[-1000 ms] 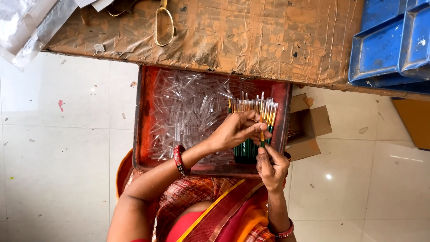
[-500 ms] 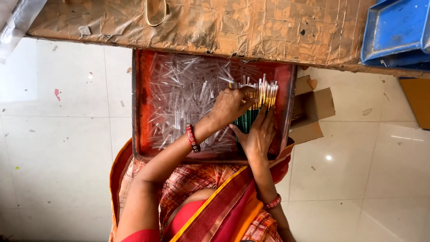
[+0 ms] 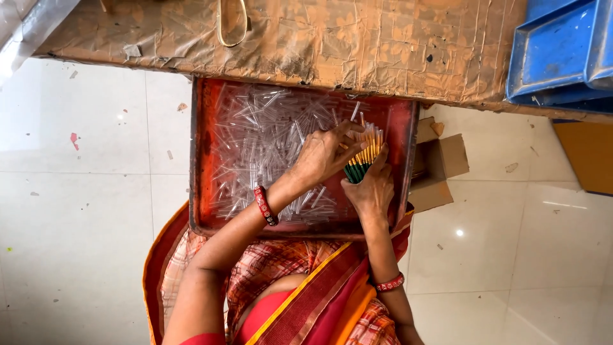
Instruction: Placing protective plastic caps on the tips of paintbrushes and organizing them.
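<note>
The red tray looked like worn, scuffed plastic, heaped with clear glossy plastic tubes. The bundle of sticks showed matt green and yellow shafts. The surface wore crinkled brown paper, rough and stained. The floor was smooth, glossy pale tile.

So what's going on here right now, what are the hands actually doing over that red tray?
A person sits with a red tray on their lap, heaped with clear plastic tubes. The right hand grips a bundle of green-and-yellow sticks held upright over the tray. The left hand reaches across the tubes, its fingers at the tips of the bundle. An open cardboard box sits just beside the tray, and a worn brown table lies beyond it.
</note>
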